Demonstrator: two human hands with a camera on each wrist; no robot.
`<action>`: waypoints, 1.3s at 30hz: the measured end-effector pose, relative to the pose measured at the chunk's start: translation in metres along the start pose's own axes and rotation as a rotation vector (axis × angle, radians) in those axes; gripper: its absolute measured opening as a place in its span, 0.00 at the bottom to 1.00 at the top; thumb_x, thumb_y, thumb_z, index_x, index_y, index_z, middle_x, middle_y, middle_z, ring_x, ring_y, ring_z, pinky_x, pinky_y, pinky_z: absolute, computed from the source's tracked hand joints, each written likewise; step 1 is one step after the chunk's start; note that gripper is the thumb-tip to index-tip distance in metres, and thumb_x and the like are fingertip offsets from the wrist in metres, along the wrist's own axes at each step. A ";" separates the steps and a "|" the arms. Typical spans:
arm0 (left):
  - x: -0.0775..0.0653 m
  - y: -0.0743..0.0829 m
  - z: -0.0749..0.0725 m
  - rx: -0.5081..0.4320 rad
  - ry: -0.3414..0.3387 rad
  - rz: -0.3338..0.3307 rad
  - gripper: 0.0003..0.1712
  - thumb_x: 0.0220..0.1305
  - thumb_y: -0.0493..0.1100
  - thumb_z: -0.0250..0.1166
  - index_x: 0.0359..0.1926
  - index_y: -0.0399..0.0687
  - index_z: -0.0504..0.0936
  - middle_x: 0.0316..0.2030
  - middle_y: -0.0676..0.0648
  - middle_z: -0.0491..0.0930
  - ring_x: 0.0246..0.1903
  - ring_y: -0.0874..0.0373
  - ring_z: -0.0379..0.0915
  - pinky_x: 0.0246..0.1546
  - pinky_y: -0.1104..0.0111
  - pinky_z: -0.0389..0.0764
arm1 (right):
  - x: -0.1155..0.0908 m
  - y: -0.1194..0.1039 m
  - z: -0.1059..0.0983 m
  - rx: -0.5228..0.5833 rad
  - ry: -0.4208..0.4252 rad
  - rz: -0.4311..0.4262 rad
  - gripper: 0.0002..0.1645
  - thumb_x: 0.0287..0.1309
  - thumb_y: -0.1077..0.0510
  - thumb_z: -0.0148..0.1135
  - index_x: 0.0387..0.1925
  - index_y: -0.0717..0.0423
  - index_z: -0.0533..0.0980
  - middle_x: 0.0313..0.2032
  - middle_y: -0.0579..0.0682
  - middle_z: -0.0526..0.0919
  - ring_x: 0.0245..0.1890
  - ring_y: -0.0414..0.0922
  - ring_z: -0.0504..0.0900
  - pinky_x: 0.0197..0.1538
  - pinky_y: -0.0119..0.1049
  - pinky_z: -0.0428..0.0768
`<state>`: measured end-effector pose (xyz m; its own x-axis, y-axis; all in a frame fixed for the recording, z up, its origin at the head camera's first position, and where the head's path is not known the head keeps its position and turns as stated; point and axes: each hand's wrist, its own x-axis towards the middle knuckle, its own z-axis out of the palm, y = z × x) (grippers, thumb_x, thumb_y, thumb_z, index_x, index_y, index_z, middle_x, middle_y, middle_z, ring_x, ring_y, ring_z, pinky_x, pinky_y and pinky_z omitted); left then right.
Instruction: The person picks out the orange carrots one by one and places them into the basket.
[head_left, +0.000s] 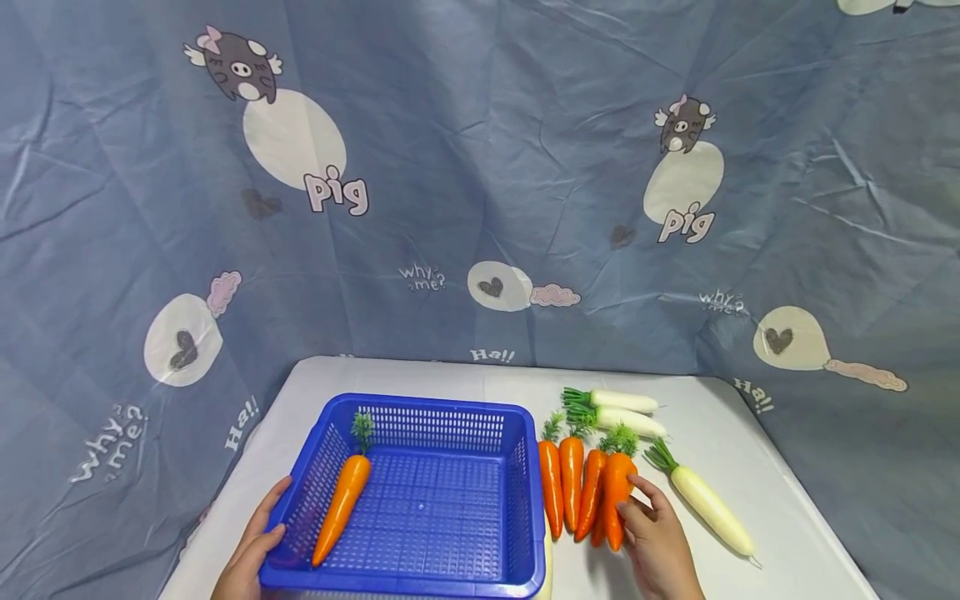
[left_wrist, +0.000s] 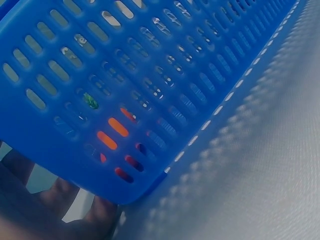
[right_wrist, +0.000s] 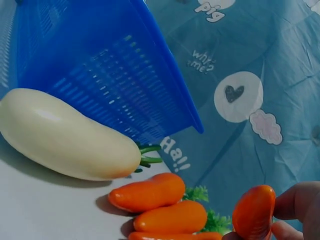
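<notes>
A blue plastic basket (head_left: 420, 408) stands on the table with one orange carrot (head_left: 345, 504) lying along its left side. My left hand (head_left: 251, 550) grips the basket's left edge; in the left wrist view its fingers (left_wrist: 60, 197) meet the rim, and their tips are partly hidden. To the basket's right, my right hand (head_left: 656, 533) pinches another carrot (head_left: 617, 500) between thumb and fingers. In the right wrist view this held carrot (right_wrist: 253, 212) is end-on, above and apart from the other carrots (right_wrist: 150, 192). Those carrots lie side by side, leafy tops pointing away.
Two white radishes (head_left: 626, 421) lie behind the carrots, and a third radish (head_left: 712, 508) lies on the right. Another white radish (right_wrist: 65, 135) rests close along the basket's right wall. A blue-grey printed cloth (head_left: 487, 192) hangs behind the white table (head_left: 780, 492).
</notes>
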<state>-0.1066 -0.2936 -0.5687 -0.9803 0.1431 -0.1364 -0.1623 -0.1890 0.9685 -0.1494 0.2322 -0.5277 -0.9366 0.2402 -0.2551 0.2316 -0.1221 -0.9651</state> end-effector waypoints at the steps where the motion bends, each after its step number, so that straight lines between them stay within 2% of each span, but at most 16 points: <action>1: 0.000 0.001 0.000 -0.007 -0.009 0.005 0.35 0.85 0.50 0.39 0.84 0.67 0.36 0.69 0.69 0.54 0.58 0.83 0.68 0.55 0.74 0.79 | 0.000 0.000 0.001 0.000 -0.001 -0.004 0.35 0.75 0.62 0.55 0.77 0.59 0.56 0.53 0.56 0.78 0.46 0.43 0.84 0.44 0.37 0.85; 5: 0.001 0.003 0.001 -0.012 -0.010 0.009 0.35 0.85 0.50 0.38 0.84 0.66 0.36 0.69 0.67 0.54 0.58 0.82 0.69 0.55 0.71 0.80 | -0.001 -0.001 0.008 0.004 -0.015 -0.007 0.34 0.71 0.66 0.55 0.75 0.57 0.59 0.53 0.59 0.75 0.44 0.46 0.83 0.42 0.37 0.85; 10: 0.002 0.005 0.004 0.011 0.045 -0.031 0.35 0.84 0.50 0.39 0.84 0.68 0.38 0.78 0.52 0.44 0.55 0.85 0.68 0.53 0.73 0.79 | -0.002 -0.003 0.016 0.034 -0.048 -0.019 0.33 0.69 0.67 0.55 0.73 0.57 0.61 0.51 0.57 0.71 0.35 0.41 0.76 0.35 0.32 0.78; 12: 0.002 0.005 0.005 0.008 0.039 -0.014 0.35 0.85 0.50 0.39 0.84 0.67 0.38 0.79 0.50 0.41 0.56 0.85 0.68 0.54 0.74 0.79 | -0.003 -0.004 0.020 0.048 -0.050 -0.021 0.32 0.68 0.68 0.55 0.72 0.57 0.62 0.50 0.56 0.70 0.31 0.38 0.71 0.33 0.29 0.74; 14: 0.003 0.005 0.005 -0.005 0.023 0.009 0.35 0.85 0.49 0.39 0.85 0.66 0.38 0.78 0.54 0.44 0.57 0.84 0.68 0.55 0.74 0.79 | -0.003 -0.004 0.022 0.051 -0.047 -0.020 0.32 0.68 0.68 0.55 0.71 0.56 0.62 0.50 0.55 0.71 0.28 0.37 0.68 0.31 0.28 0.71; 18: 0.005 0.005 0.006 -0.019 -0.006 0.057 0.35 0.85 0.47 0.38 0.85 0.64 0.37 0.75 0.61 0.48 0.59 0.83 0.68 0.56 0.72 0.80 | -0.004 -0.005 0.026 0.034 -0.045 -0.026 0.33 0.68 0.67 0.57 0.72 0.58 0.62 0.50 0.56 0.73 0.35 0.40 0.76 0.35 0.31 0.79; 21: 0.005 0.004 0.006 -0.022 -0.002 0.060 0.35 0.85 0.47 0.38 0.84 0.64 0.38 0.72 0.63 0.50 0.59 0.82 0.69 0.55 0.70 0.81 | -0.005 -0.006 0.029 0.029 -0.052 -0.030 0.33 0.68 0.67 0.58 0.73 0.59 0.62 0.52 0.58 0.73 0.40 0.44 0.79 0.37 0.34 0.81; 24: 0.005 0.003 0.005 -0.014 0.001 0.057 0.35 0.85 0.47 0.38 0.84 0.63 0.37 0.70 0.65 0.52 0.58 0.81 0.69 0.55 0.70 0.81 | -0.007 -0.007 0.033 0.045 -0.060 -0.031 0.33 0.68 0.68 0.56 0.73 0.59 0.62 0.53 0.58 0.71 0.40 0.44 0.77 0.36 0.32 0.79; 29: 0.002 0.001 0.003 0.030 0.039 0.003 0.35 0.84 0.49 0.39 0.85 0.66 0.39 0.72 0.64 0.51 0.56 0.84 0.68 0.53 0.75 0.78 | -0.011 -0.008 0.040 0.083 -0.080 -0.052 0.32 0.69 0.70 0.54 0.72 0.61 0.61 0.55 0.61 0.70 0.44 0.46 0.79 0.39 0.34 0.81; 36: 0.000 0.002 0.002 0.078 0.075 -0.022 0.35 0.84 0.49 0.39 0.85 0.65 0.38 0.79 0.47 0.42 0.54 0.86 0.67 0.52 0.76 0.78 | -0.015 -0.010 0.049 0.094 -0.096 -0.067 0.34 0.67 0.69 0.57 0.72 0.57 0.63 0.54 0.58 0.73 0.37 0.42 0.77 0.31 0.30 0.75; 39: 0.000 0.003 0.002 0.068 0.073 -0.045 0.35 0.84 0.50 0.38 0.85 0.68 0.38 0.80 0.41 0.38 0.53 0.85 0.68 0.51 0.75 0.78 | -0.017 -0.011 0.052 0.111 -0.104 -0.074 0.34 0.67 0.70 0.58 0.72 0.57 0.63 0.53 0.57 0.73 0.40 0.43 0.78 0.34 0.29 0.77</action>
<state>-0.1069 -0.2920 -0.5656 -0.9782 0.0782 -0.1922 -0.2005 -0.1176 0.9726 -0.1495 0.1795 -0.5095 -0.9736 0.1518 -0.1705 0.1359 -0.2145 -0.9672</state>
